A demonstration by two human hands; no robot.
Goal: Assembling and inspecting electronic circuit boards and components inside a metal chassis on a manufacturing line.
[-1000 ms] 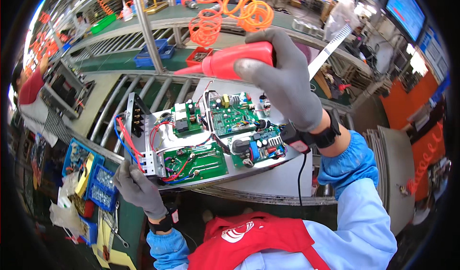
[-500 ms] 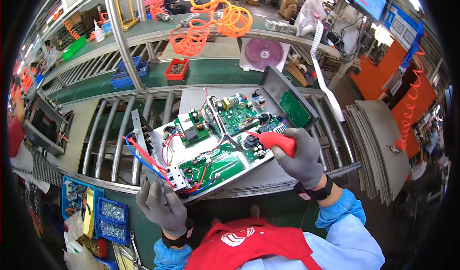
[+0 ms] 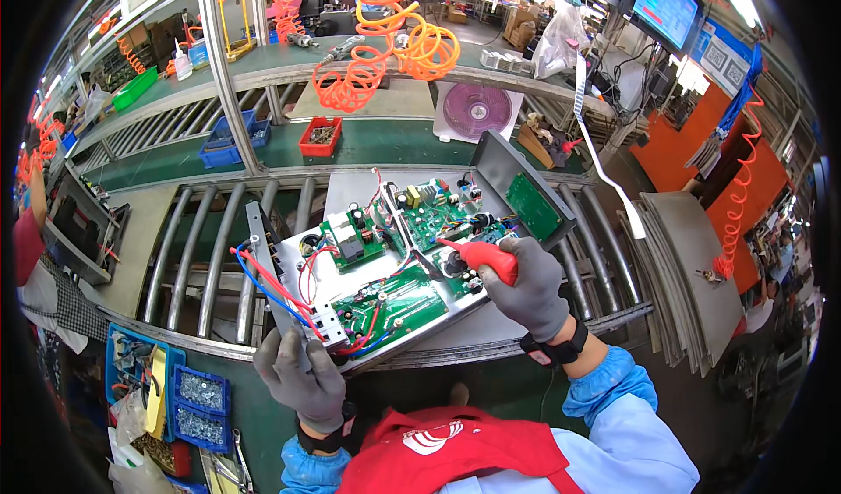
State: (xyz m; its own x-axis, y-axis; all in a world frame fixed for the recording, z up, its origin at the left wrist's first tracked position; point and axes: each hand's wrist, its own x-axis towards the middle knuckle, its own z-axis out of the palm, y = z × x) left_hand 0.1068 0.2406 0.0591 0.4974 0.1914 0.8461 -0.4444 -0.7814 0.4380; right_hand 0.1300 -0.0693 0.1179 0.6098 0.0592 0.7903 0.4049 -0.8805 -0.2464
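**Screwdriver tip at the tray's right end, left hand steadying the near corner**

The metal tray (image 3: pixel 350 271) of green circuit boards lies tilted across the roller conveyor (image 3: pixel 188 249), its long axis running from about 8 o'clock near the person to 2 o'clock at the far end, where a grey lid (image 3: pixel 517 192) stands open.

The right hand (image 3: pixel 526 288), gloved in grey, is closed around the red handle of a screwdriver (image 3: pixel 482 257). The tool points toward 10 o'clock from that hand, its tip down among the dark parts at the right end of the tray, just beside the lower board (image 3: pixel 390 301). The hand itself sits off the tray's right edge, at about 4 o'clock from the tray's middle.

The left hand (image 3: pixel 302 380), also gloved, is curled about the near left corner of the tray, at 7 o'clock from its middle, fingers bent under the edge by a bundle of red and blue wires (image 3: pixel 280 292). How firmly it grips cannot be told.

So the right hand is the nearer one to the boards at the far end; the left holds the opposite corner. Blue bins of screws (image 3: pixel 197 406) sit at 8 o'clock on the bench, well apart from both hands.
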